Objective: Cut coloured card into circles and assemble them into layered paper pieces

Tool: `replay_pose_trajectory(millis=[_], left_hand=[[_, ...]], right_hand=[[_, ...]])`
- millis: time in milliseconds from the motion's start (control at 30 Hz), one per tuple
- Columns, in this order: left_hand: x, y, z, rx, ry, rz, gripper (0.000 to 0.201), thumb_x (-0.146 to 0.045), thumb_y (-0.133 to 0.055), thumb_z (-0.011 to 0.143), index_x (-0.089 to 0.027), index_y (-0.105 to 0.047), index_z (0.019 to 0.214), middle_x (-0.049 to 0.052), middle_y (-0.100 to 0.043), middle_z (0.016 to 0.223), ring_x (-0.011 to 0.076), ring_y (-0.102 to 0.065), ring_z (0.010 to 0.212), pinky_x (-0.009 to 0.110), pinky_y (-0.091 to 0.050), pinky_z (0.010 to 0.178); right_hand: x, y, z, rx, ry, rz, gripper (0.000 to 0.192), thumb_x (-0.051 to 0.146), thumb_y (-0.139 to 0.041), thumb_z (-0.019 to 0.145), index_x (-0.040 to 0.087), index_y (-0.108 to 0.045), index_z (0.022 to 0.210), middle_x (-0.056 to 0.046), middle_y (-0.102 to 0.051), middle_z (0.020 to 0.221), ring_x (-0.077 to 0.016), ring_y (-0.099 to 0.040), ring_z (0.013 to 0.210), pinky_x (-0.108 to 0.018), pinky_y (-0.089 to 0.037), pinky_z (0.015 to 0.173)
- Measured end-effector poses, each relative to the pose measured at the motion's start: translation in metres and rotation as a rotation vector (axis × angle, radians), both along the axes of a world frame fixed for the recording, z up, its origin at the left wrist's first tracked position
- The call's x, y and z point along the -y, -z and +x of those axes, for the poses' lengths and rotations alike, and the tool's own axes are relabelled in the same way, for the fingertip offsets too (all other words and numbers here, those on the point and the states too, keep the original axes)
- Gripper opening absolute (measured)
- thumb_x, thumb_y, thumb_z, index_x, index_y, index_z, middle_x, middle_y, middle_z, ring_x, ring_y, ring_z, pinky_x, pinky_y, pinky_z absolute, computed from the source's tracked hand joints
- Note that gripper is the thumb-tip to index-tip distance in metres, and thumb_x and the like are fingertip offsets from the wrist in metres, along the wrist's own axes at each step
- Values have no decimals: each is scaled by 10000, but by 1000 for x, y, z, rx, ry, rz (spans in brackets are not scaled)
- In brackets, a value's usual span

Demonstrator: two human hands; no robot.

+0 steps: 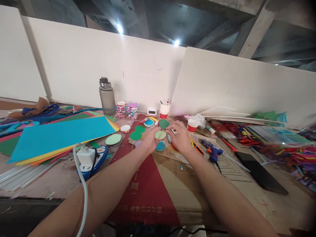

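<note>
Over the middle of the cardboard, my left hand (150,140) and my right hand (180,133) come close together. Between them are a dark green paper disc (164,123) and a light green paper disc (160,135). My left fingers are closed at the edge of the light green disc. The right fingers pinch by the lower right rim of the dark green one; their exact contact is partly hidden. Around the hands lie green discs (136,135), a blue disc (160,146) and a short white ring with a blue top (148,122).
Colored paper sheets (59,138) and a power strip (100,154) lie left. A bottle (107,98), decorated cups (121,109) and stacked paper cups (165,110) stand behind. On the right are a red paper cup (192,125), glue gun (213,152), phone (260,172) and plastic box (276,134).
</note>
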State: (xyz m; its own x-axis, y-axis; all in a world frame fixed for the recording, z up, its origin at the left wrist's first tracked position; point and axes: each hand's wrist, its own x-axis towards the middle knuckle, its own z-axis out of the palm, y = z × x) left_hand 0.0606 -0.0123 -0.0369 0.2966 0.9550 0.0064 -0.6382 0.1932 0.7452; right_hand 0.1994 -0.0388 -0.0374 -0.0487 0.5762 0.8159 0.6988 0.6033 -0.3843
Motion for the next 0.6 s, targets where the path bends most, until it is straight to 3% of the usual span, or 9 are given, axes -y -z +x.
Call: replay_pose_trajectory(millis=[167,300,467,600], left_hand=[[0,-1,0,33,17,-5,293,-271,-779,590,-163,-618,811,-26,-618,690,118,-565,588,252,-460,552],[4,-1,1,-13,-24,75,359,-302,-855,548,-158,-621,778,-36,-621,685,98,-557,583,228,-434,548],[1,4,2,-109,-9,152,359,-374,-854,575,-155,-636,756,-24,-643,652,101,-570,573,223,-424,568],[-3,9,3,-200,-66,187,307,-375,-821,619,-167,-645,762,-14,-668,675,125,-604,614,246,-445,627]], right_hand=[[1,-1,-1,30,11,3,86,169,-638,848,227,-661,788,-64,-641,908,-238,-575,936,-403,-474,840],[2,-4,-1,-12,-9,-31,37,232,-671,834,219,-671,800,-71,-627,938,-238,-561,961,-404,-477,848],[-2,-4,1,-338,-1,-172,365,343,-726,743,207,-624,1066,-91,-578,1083,-206,-553,924,-335,-511,718],[-7,-1,0,-550,-74,-390,440,340,-728,662,198,-582,1052,-28,-641,886,-158,-562,738,-303,-489,649]])
